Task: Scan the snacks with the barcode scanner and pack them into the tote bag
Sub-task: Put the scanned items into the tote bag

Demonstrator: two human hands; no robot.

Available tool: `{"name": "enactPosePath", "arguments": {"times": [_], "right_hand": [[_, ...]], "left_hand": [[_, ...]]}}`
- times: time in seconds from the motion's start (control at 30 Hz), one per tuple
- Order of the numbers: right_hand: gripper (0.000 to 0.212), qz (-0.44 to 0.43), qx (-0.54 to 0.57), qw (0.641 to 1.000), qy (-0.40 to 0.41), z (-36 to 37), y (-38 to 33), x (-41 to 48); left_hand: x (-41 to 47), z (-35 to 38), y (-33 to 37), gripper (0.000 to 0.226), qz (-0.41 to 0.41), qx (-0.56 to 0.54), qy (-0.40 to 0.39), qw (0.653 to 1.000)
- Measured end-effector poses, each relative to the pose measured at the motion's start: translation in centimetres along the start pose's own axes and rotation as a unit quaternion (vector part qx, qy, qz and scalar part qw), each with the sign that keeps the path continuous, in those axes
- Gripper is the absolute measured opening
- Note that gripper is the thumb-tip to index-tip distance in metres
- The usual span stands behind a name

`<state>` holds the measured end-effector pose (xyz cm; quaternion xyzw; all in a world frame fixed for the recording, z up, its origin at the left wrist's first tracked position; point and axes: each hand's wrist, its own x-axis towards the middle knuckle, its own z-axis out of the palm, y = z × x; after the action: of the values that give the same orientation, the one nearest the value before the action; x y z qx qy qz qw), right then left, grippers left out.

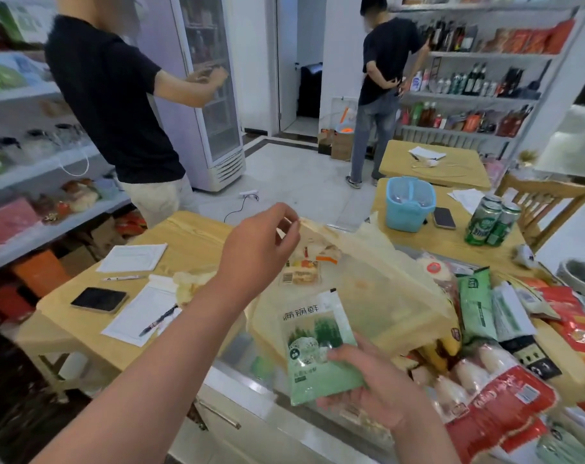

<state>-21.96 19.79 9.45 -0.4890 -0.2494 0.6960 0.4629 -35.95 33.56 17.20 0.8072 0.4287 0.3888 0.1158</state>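
Observation:
My left hand (261, 246) pinches the upper rim of a pale yellow, see-through tote bag (378, 296) and holds it up over the glass counter. A snack pack with orange print (301, 272) shows through the bag's wall. My right hand (374, 386) grips a green and white snack packet (317, 343) by its lower right corner, in front of the bag. More snacks lie to the right: green packets (476, 303) and a red pack of sausages (498, 396). No barcode scanner is visible.
A wooden table (190, 236) at left carries a phone (98, 299), papers and pens. A blue bucket (408, 202), a second phone and green cans (491, 222) sit on the far table. One person stands at left, another by the back shelves.

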Motion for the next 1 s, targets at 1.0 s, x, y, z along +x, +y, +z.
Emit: {"name": "enactPosePath", "arguments": {"times": [1.0], "right_hand": [[0.021, -0.113, 0.063, 0.928, 0.348, 4.9, 1.5, 4.4]], "left_hand": [[-1.9, 2.5, -1.0, 0.015, 0.157, 0.024, -0.462, 0.873]]}}
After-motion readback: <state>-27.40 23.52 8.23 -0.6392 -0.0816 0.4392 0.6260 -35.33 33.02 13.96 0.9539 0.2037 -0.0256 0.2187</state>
